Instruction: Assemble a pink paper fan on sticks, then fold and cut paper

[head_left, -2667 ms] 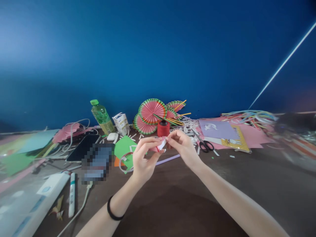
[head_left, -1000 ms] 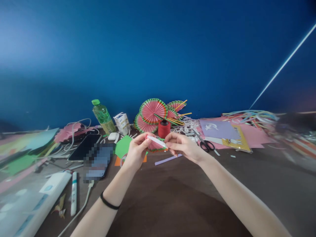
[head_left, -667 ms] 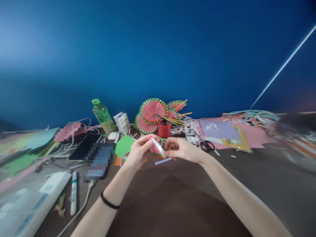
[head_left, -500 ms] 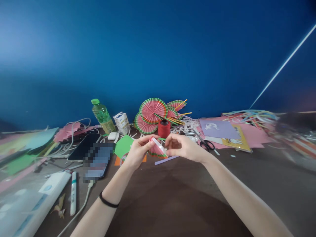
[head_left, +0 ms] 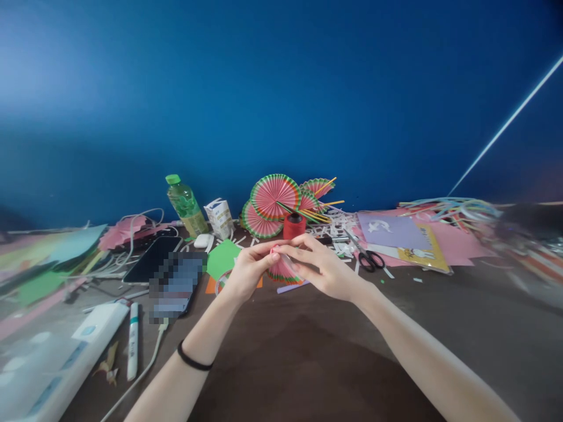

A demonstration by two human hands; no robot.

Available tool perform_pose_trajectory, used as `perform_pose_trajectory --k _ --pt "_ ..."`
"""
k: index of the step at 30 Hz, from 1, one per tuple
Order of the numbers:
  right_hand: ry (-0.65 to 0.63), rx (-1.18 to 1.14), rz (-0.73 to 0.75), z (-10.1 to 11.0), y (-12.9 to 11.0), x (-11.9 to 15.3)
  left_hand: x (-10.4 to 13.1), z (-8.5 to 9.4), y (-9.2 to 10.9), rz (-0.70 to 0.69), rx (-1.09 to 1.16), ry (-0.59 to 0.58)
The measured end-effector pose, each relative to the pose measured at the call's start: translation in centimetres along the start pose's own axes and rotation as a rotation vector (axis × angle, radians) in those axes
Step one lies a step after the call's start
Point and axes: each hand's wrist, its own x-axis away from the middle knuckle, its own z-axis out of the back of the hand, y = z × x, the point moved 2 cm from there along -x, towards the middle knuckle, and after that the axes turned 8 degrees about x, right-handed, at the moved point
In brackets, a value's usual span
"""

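A small pleated paper fan (head_left: 281, 273), pink with a green and orange edge, is held up between both hands at the middle of the view. My left hand (head_left: 251, 266) pinches its top left corner between thumb and fingers. From the right, my right hand (head_left: 319, 264) reaches over the fan, its fingers pressed on the white side strip and near the left fingertips. The fingers cover much of the fan's upper part. Behind the hands stands a red spool of thread (head_left: 294, 225).
Round pleated fans (head_left: 275, 198) lean at the wall behind the spool. Black-handled scissors (head_left: 372, 260) and a yellow packet (head_left: 424, 249) lie right. At left are a green bottle (head_left: 187, 205), a small box (head_left: 219, 218), phones and a white marker (head_left: 132, 343).
My right hand has moved left and over the fan, its fingers now against it and close to the left fingertips. The camera view has shifted slightly.
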Motion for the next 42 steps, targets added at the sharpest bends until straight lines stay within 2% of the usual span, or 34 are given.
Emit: perform_pose_trajectory --k 4,10,15,20,23,27,34,38,42 --pt "0.033 0.04 0.03 -0.3 -0.1 0.0 0.0 0.0 -0.1 0.02 0.064 -0.029" --pt "0.133 -0.09 -0.012 -0.6 0.0 0.1 0.2 -0.8 0.2 0.046 0.213 0.007" --pt "0.069 0.067 0.003 -1.5 0.1 -0.1 0.3 -1.3 -0.2 0.054 0.311 0.067" --pt "0.073 0.201 -0.094 -2.5 0.4 0.0 0.1 -1.2 -1.2 0.075 0.372 0.119" --pt "0.061 0.144 -0.141 -2.5 0.5 0.0 0.0 -1.1 -1.3 0.096 0.331 0.081" --pt "0.042 -0.07 -0.175 -2.0 0.7 -0.2 0.0 -0.9 -0.9 0.111 0.262 0.025" --pt "0.205 -0.23 -0.382 -1.3 1.5 0.0 -0.4 0.2 -1.2 0.092 0.143 0.167" --pt "0.2 -0.213 -0.414 -1.4 1.8 0.2 -0.5 0.5 -1.5 0.076 0.068 0.15" --pt "0.181 -0.172 -0.493 -1.5 3.2 0.3 -0.7 1.3 -0.6 0.124 -0.121 0.16"
